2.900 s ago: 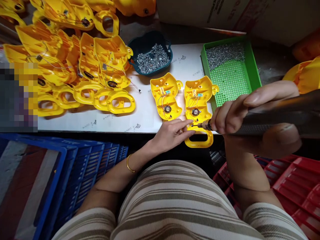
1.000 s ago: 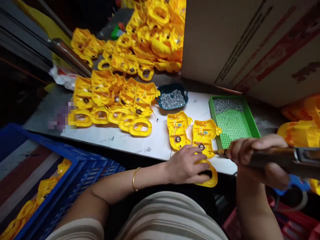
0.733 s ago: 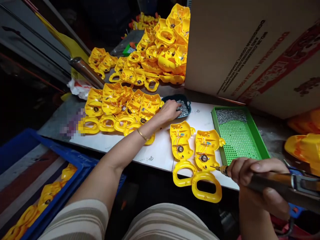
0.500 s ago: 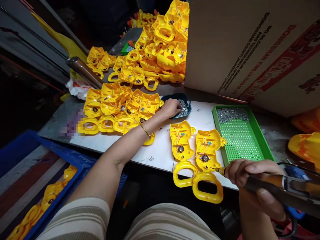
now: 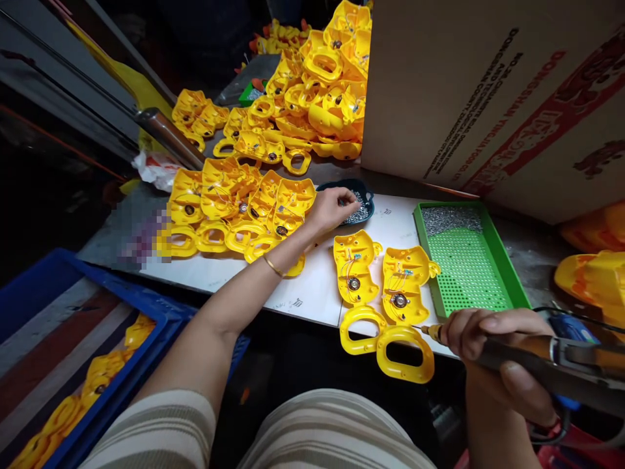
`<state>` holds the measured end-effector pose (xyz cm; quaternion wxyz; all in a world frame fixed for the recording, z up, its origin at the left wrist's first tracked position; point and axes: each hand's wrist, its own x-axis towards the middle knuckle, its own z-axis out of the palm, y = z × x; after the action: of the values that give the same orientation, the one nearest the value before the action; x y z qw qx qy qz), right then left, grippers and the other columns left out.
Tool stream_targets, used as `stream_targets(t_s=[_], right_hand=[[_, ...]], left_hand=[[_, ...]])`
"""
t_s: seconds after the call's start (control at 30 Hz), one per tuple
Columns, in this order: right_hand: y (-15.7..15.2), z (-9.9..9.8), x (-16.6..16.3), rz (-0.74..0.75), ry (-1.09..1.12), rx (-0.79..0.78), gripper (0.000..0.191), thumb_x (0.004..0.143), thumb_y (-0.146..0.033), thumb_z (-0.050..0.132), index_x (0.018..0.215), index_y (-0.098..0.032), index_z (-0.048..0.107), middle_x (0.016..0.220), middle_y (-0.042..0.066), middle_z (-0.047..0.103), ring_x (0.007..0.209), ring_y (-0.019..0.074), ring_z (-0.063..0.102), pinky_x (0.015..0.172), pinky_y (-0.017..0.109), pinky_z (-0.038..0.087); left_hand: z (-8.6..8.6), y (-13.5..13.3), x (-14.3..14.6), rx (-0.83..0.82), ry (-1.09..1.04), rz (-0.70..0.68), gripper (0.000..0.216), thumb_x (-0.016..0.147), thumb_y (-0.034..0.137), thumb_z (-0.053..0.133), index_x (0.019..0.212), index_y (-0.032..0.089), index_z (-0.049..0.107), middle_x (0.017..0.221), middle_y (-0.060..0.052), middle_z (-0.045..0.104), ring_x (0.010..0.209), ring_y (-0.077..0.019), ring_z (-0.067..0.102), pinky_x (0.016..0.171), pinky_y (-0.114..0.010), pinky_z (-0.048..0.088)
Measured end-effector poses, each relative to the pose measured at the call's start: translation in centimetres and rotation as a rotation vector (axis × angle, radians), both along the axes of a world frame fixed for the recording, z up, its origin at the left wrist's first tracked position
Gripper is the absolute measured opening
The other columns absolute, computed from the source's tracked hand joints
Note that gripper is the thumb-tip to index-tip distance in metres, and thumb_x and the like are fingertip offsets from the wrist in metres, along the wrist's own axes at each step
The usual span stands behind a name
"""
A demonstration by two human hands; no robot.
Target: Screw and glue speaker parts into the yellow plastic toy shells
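My left hand point(image 5: 334, 207) hovers at the dark bowl point(image 5: 370, 198), its fingers pinched together over the small silver screws point(image 5: 361, 212). Whatever lies between those fingertips is too small to make out. In my right hand point(image 5: 493, 335) is an electric screwdriver point(image 5: 576, 357), its tip pointing left close to the yellow toy shells. Two of these open half-shells lie side by side: one yellow shell point(image 5: 347, 249) and another yellow shell point(image 5: 407, 260). Each has wires, a small circuit board and a round speaker inside, and a ring-shaped handle towards me.
A green perforated tray point(image 5: 508, 273) with screws at its far end stands on the right. More yellow shells point(image 5: 293, 192) line the table's left side; a larger heap point(image 5: 336, 117) lies behind. A cardboard box point(image 5: 430, 98) stands back right, a blue crate point(image 5: 166, 319) lower left.
My left hand has lifted slightly from among the screws, fingers drawn together. My right hand keeps its hold on the screwdriver, near the shells. The view has shifted a little.
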<state>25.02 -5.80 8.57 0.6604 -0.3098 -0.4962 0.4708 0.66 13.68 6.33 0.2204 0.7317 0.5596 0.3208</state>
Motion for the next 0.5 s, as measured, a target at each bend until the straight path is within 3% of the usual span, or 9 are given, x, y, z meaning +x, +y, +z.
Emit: stream_targets(t_s=[0.07,0.17,0.27,0.37,0.5], right_hand=[[0.1,0.2,0.0,-0.006,-0.004,0.014,0.023,0.074,-0.034,0.062,0.094,-0.023,0.065,0.051,-0.003,0.052,0.039,0.0153,0.048,0.037,0.032,0.041],[0.5,1.0,-0.3,-0.013,0.013,0.047,0.025,0.073,-0.036,0.063,0.093,-0.023,0.068,0.048,-0.002,0.052,0.037,0.0153,0.048,0.036,0.032,0.042],[0.9,2.1,-1.2,-0.025,0.045,0.043,0.024,0.073,-0.038,0.065,0.091,-0.023,0.069,0.048,-0.002,0.054,0.037,0.0157,0.050,0.035,0.032,0.044],[1.1,3.0,-2.3,0.002,0.056,0.057,0.021,0.075,-0.039,0.067,0.090,-0.025,0.068,0.047,-0.003,0.053,0.036,0.0149,0.049,0.034,0.031,0.044],[1.3,3.1,-3.1,0.063,0.028,0.069,0.020,0.076,-0.043,0.067,0.090,-0.029,0.064,0.046,-0.006,0.052,0.034,0.0135,0.047,0.034,0.029,0.043]], left_hand=[[0.0,-3.5,0.4,0.070,-0.102,-0.062,0.015,0.083,0.027,0.065,0.081,0.013,0.070,0.080,-0.005,0.071,0.066,-0.0106,0.059,0.060,-0.021,0.046],[-0.8,-9.6,1.1,0.234,-0.116,-0.243,0.013,0.087,0.023,0.063,0.086,0.014,0.071,0.082,-0.005,0.072,0.070,-0.0107,0.063,0.066,-0.022,0.050],[-1.8,-14.5,1.9,0.266,-0.129,-0.354,0.012,0.089,0.018,0.061,0.090,0.013,0.071,0.081,-0.006,0.073,0.072,-0.0110,0.066,0.067,-0.020,0.051],[-2.5,-17.0,2.5,0.172,-0.150,-0.347,0.009,0.087,0.018,0.063,0.086,0.014,0.071,0.072,-0.003,0.071,0.063,-0.0092,0.063,0.058,-0.018,0.048],[-2.8,-17.7,2.7,0.131,-0.093,-0.348,0.008,0.086,0.021,0.066,0.083,0.015,0.071,0.073,-0.002,0.071,0.062,-0.0083,0.063,0.058,-0.017,0.047]])
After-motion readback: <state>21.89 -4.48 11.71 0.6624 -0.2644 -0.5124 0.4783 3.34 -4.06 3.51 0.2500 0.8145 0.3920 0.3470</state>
